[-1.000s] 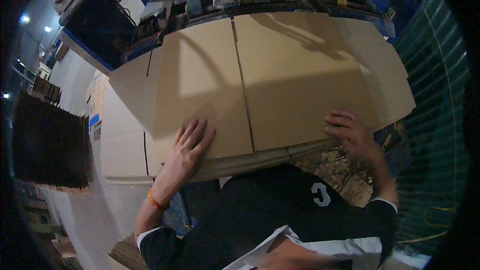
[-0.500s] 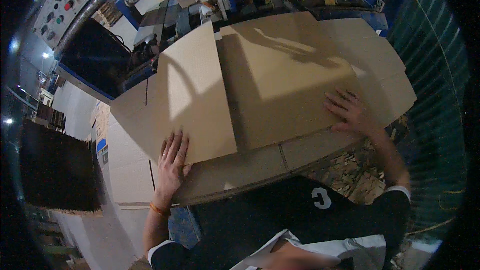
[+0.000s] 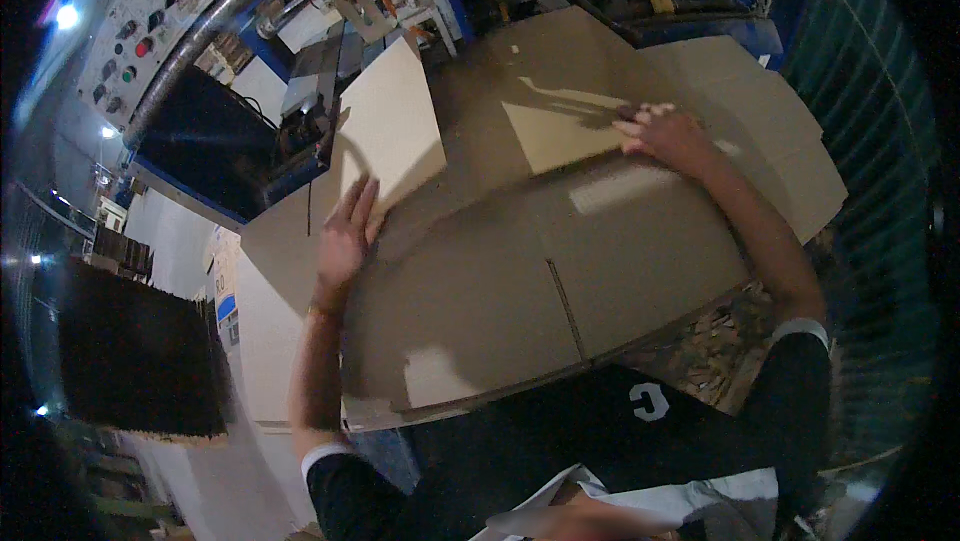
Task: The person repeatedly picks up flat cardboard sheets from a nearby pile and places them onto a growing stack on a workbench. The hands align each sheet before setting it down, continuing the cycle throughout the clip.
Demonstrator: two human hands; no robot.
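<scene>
Cardboard stack (image 3: 470, 331): directly before the person. Left hand (image 3: 345, 241), over the stack's left side: fingers nearly straight, against the top sheet (image 3: 565, 136), nothing grasped. Right hand (image 3: 672, 139), right of the stack's middle: fingers loosely bent at the sheet's near edge; cannot tell if gripping. Sheet lies across the stack's far part, toward the machine (image 3: 215, 146) beyond. Judged: partly fed; rear portion and the sheets beneath remain.

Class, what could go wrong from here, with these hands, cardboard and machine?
The left hand looks close to the machine, so it might get scraped.
The pale panel beside this hand points toward the machine and could catch or crease.
The right hand is at a sheet lying over more cardboard, which might drag along.
</scene>
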